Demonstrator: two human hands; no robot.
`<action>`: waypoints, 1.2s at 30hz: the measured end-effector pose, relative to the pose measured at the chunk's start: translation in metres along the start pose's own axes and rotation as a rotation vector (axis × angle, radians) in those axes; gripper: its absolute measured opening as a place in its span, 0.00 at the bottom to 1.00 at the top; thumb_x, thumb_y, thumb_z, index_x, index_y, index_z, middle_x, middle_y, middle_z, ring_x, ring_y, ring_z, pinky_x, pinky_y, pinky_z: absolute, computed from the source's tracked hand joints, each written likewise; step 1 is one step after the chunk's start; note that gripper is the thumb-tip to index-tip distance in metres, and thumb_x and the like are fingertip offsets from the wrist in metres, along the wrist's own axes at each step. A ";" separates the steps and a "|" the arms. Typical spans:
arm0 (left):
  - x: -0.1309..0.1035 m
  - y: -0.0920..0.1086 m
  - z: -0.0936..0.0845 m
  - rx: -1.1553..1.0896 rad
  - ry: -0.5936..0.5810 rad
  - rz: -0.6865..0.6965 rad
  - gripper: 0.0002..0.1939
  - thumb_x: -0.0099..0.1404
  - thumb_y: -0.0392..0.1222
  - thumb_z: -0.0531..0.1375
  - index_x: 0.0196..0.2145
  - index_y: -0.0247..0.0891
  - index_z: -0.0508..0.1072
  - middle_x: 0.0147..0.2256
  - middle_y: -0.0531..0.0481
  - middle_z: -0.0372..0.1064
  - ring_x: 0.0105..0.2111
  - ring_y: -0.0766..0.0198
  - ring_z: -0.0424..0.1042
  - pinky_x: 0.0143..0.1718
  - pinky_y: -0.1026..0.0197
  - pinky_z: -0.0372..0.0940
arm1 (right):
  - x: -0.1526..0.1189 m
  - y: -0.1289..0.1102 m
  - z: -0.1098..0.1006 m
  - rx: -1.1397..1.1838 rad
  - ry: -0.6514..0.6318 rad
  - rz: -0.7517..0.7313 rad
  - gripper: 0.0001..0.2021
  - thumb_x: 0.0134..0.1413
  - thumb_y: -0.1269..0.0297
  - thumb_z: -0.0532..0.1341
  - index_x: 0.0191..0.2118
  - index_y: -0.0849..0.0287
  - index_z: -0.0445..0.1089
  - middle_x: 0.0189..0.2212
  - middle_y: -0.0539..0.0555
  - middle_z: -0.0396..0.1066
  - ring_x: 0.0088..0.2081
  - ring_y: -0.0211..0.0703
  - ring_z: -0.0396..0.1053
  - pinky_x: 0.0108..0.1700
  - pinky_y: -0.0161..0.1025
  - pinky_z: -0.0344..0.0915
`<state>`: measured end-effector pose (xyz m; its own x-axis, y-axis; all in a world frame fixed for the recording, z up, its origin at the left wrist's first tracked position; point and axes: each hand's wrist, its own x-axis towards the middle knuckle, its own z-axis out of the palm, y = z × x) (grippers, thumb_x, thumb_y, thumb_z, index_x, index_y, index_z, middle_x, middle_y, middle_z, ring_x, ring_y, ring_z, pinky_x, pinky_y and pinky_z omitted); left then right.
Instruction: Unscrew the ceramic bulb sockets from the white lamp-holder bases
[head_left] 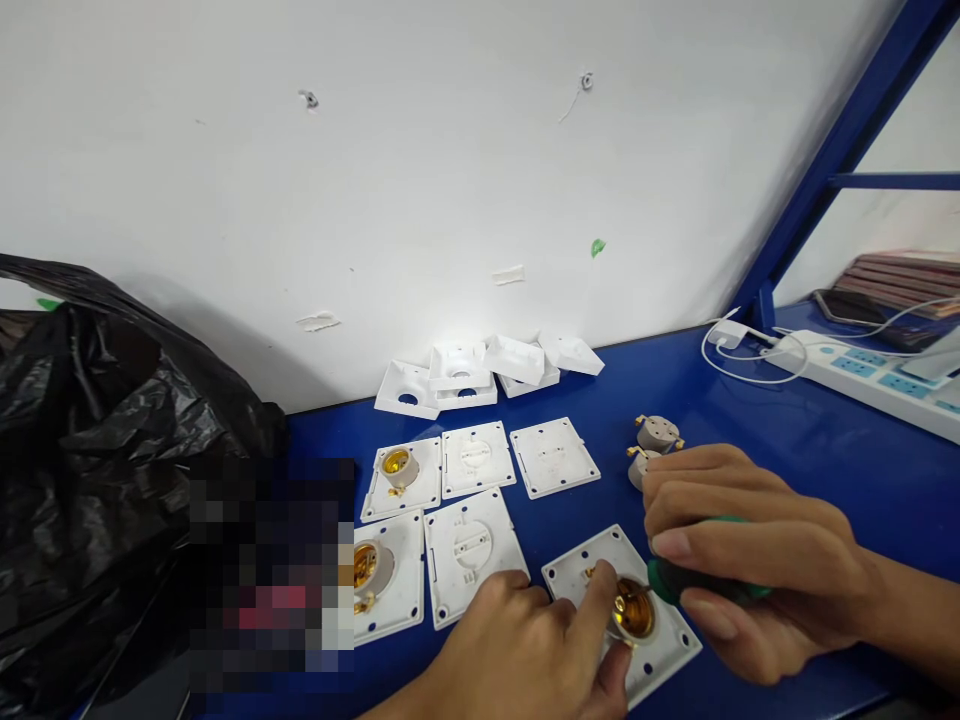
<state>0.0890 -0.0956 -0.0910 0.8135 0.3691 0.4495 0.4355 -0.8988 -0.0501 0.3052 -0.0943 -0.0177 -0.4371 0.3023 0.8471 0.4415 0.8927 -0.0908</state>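
My right hand (757, 560) is closed round a green and black screwdriver (675, 583), whose tip points into the brass-lined lamp socket (634, 610) from the right. This socket sits on a square white plate (660, 670) at the front. My left hand (525, 650) has its forefinger and thumb on either side of the socket, gripping it against the plate. Two more plates with sockets (399, 466) lie to the left, next to several bare white plates (556, 456). Behind my right hand are two loose round socket parts (658, 432) with brass tabs.
Several white covers (459, 365) are piled against the wall. A black plastic bag (112, 470) fills the left side. At the right, a white power strip (870, 375) with cables lies by a blue frame (832, 180).
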 end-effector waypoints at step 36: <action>-0.001 0.001 0.001 -0.006 0.001 0.003 0.21 0.68 0.44 0.61 0.55 0.32 0.66 0.19 0.59 0.74 0.12 0.58 0.72 0.17 0.58 0.67 | 0.000 0.001 0.000 -0.001 0.021 0.008 0.07 0.74 0.67 0.53 0.44 0.59 0.67 0.20 0.45 0.69 0.19 0.36 0.66 0.30 0.39 0.73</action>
<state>0.0895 -0.0968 -0.0927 0.8142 0.3666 0.4502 0.4310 -0.9012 -0.0456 0.3050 -0.0935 -0.0177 -0.4173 0.3024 0.8570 0.4459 0.8898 -0.0968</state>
